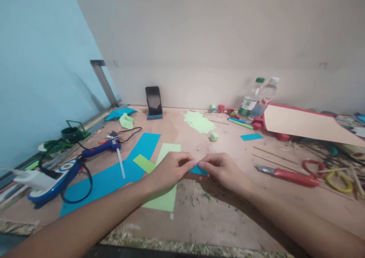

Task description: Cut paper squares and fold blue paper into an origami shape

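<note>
A small piece of blue paper (pixel 199 170) is pinched between my two hands, just above the middle of the table. My left hand (pixel 175 170) closes thumb and fingers on its left end. On its right end, my right hand (pixel 219 168) does the same; the fingers hide much of the paper. Beneath my left hand lies a light green paper sheet (pixel 164 203), with a smaller green strip (pixel 143 163) close by. A large blue paper sheet (pixel 98 189) spreads to the left. Beyond my hands sits a small pale green paper cube (pixel 213 136).
At left, a blue glue gun (pixel 101 148) lies near a power strip (pixel 58 185). A phone (pixel 154 102) stands at the back. To the right are a red utility knife (pixel 293 176), scissors (pixel 339 179), a blue paper strip (pixel 251 137) and bottles (pixel 247 104).
</note>
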Available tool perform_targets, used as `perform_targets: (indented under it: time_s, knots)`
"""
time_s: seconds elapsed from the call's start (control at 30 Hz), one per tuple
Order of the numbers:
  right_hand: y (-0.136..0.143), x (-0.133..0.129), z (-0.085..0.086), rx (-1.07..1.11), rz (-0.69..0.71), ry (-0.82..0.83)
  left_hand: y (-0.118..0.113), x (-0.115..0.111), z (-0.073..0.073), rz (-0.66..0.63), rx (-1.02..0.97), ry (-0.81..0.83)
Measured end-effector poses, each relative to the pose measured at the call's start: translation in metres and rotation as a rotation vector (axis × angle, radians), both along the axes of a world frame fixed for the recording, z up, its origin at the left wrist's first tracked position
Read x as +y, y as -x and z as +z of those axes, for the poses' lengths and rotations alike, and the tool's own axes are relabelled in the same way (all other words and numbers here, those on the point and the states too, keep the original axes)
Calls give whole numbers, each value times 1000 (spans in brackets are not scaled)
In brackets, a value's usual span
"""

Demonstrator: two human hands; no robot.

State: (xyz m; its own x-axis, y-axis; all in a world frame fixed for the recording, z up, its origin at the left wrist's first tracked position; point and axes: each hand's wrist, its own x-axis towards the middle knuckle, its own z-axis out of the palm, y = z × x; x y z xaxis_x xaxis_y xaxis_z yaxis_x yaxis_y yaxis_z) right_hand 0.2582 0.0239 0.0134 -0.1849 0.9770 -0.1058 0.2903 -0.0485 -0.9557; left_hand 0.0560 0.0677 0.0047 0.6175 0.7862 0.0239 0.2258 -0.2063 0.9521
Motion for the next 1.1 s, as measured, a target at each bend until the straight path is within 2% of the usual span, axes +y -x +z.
perform_targets:
  time_s: [0.23, 0.5, 0.73, 0.97, 1.1]
  knots:
    - [0, 1, 0, -14, -21, 46, -3, 2, 2, 75, -71, 28]
    - [-2, 4, 1, 20, -41, 57, -5, 11, -11, 81, -167, 184]
    - [-5, 6, 0, 93, -52, 88, -4, 11, -3, 141, -170, 174]
    - [-9, 7, -3, 149, -63, 102, -5, 10, -10, 60, -187, 273]
    - [-8, 6, -2, 167, -72, 107, -6, 9, -12, 57, -194, 272]
